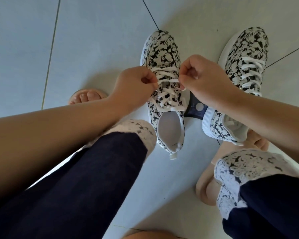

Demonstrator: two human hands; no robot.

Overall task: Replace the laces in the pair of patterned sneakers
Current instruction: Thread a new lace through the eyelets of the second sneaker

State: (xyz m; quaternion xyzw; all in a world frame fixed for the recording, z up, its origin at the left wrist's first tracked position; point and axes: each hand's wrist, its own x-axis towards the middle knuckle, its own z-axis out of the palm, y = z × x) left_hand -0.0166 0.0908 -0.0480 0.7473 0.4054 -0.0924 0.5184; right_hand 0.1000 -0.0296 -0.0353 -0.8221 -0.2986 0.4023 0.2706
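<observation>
Two black-and-white floral sneakers stand on the pale tiled floor, toes pointing away from me. The left sneaker (162, 54) has a white lace (167, 97) crossing its eyelets. My left hand (135, 83) pinches the lace at the shoe's left side, fingers curled. My right hand (202, 78) pinches the same lace at the shoe's right side. Both hands hover over the middle rows. The right sneaker (248, 54) sits further right, also threaded with a white lace (250, 73); my right forearm covers its heel part.
My knees in dark trousers with white lace hems (138, 133) fill the foreground. My feet wear beige slippers (207, 185), one on each side of the shoes. A dark blue object (195, 107) lies between the sneakers. Dark grout lines (50, 54) cross the floor.
</observation>
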